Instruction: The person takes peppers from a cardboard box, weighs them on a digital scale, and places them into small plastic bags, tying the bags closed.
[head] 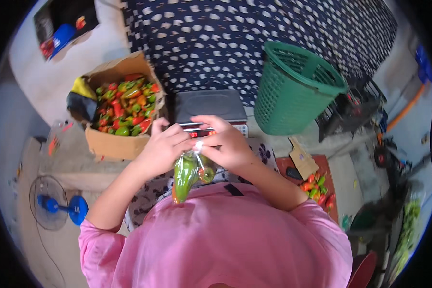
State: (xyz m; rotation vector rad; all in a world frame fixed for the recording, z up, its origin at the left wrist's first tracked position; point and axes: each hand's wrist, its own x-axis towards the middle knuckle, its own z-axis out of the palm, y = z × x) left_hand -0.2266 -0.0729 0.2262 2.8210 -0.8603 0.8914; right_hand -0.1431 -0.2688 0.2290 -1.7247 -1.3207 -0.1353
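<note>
Between my two hands hangs a clear plastic bag (188,175) with green and reddish peppers inside. My left hand (166,145) pinches the gathered neck of the bag from one side. On the other side, the thumb and fingers of my right hand (227,144) hold the same neck. The bag hangs in front of my chest, its lower end over the pink shirt. Just beyond my hands stands a digital scale (209,104) with a dark platform and a lit red display, partly hidden by my fingers.
A cardboard box (111,144) full of red, green and orange peppers stands at the left. A green plastic basket (284,97) is at the right, beside a black crate (360,104). More peppers (318,189) lie on a reddish board (329,165). A blue fan (78,210) stands lower left.
</note>
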